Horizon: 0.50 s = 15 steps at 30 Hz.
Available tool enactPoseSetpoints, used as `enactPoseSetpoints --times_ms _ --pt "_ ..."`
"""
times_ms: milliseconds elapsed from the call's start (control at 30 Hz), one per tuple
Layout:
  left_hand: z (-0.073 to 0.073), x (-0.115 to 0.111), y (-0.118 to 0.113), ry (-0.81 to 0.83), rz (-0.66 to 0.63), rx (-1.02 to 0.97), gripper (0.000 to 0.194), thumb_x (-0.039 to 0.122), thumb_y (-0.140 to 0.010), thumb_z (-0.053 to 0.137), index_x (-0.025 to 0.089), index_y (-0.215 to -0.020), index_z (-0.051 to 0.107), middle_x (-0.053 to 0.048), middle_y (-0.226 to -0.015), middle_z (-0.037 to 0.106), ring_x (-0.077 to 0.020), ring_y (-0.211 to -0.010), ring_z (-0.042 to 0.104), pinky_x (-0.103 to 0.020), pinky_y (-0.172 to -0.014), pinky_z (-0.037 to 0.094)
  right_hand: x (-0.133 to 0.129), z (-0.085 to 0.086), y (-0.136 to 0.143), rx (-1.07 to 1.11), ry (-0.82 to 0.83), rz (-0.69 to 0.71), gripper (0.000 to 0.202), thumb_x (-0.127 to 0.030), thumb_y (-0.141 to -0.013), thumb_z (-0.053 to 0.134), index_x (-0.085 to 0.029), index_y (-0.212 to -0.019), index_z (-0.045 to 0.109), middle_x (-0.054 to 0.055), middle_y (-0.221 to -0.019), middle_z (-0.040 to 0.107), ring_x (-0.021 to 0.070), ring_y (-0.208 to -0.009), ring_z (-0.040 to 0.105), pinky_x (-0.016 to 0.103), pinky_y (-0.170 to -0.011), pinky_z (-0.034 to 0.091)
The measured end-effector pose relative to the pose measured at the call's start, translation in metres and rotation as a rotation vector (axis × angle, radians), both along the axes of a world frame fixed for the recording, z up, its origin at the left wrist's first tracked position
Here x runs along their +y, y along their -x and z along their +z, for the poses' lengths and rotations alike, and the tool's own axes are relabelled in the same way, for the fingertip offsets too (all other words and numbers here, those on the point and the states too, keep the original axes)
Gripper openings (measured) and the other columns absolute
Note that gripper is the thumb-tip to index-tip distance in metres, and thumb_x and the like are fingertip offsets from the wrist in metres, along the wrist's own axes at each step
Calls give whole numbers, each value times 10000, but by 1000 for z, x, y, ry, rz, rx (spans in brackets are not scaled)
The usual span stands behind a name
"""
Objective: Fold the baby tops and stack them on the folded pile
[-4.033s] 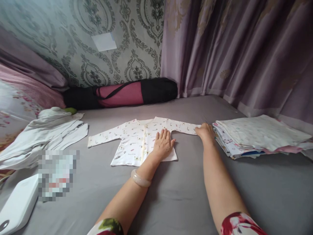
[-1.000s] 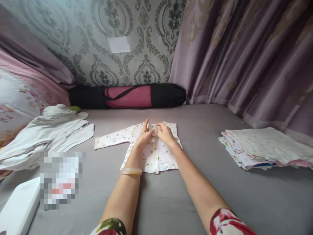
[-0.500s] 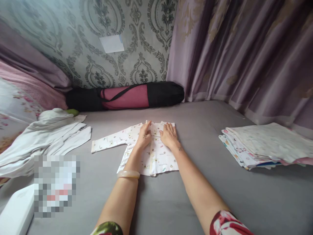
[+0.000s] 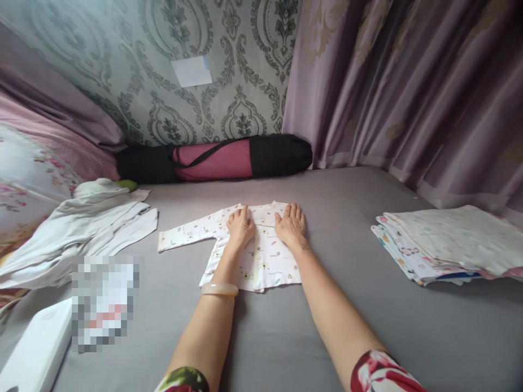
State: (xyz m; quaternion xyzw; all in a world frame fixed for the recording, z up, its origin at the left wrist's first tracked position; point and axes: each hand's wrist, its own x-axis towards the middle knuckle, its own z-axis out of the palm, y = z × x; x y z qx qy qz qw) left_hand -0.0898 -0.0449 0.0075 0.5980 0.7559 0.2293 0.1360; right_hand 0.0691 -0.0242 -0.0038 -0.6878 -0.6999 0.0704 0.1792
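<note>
The printed shirt [image 4: 272, 267] lies front up on the grey sheet [image 4: 278, 343], in the middle of the view; one sleeve [image 4: 188, 234] reaches out flat to the left, while the other lies folded across the upper chest, between and under the hands. The left hand [image 4: 240, 227] rests on the shirt near the neckline, fingers partly curled; whether it pinches any cloth, I cannot tell; a pale bangle [image 4: 219, 289] circles that wrist. The right hand [image 4: 291, 226] is spread flat on the shirt's shoulder area, palm down, gripping nothing. Well apart to the right sits a stack of folded cloths [image 4: 453, 239]; to the left lie rumpled white clothes [image 4: 98, 223], a pixelated item [image 4: 108, 305] and a white object [image 4: 36, 348]; behind, a black and pink roll bag [image 4: 216, 159] lies along the patterned wall [image 4: 237, 60].
</note>
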Motion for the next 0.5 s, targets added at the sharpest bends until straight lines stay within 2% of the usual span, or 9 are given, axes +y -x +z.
enactPoseSetpoints --times_ms 133,267,500 --pt "6 -4 1 7 65 -39 474 321 -882 436 185 -1333 492 -160 -1249 611 -362 -1210 471 -502 -1000 341 -1 6 1 0 -13 17 605 -348 -998 320 32 -1468 338 257 -1554 271 338 -1454 210 468 -1167 124" --pt "3 -3 2 7 83 -69 432 356 -896 432 177 -1279 517 -144 -1076 685 -346 -1161 524 -469 -971 354 -5 11 7 -17 -34 153 595 -346 -1003 292 0 -1486 325 222 -1575 245 309 -1474 159 453 -1178 98" --pt "-2 -2 3 -3 90 -79 426 319 -882 456 183 -1284 503 -112 -1042 704 -307 -1128 571 -415 -938 374 -6 4 13 -93 82 143 619 -405 -1016 265 -21 -1498 321 214 -1574 255 319 -1467 177 487 -1174 84"
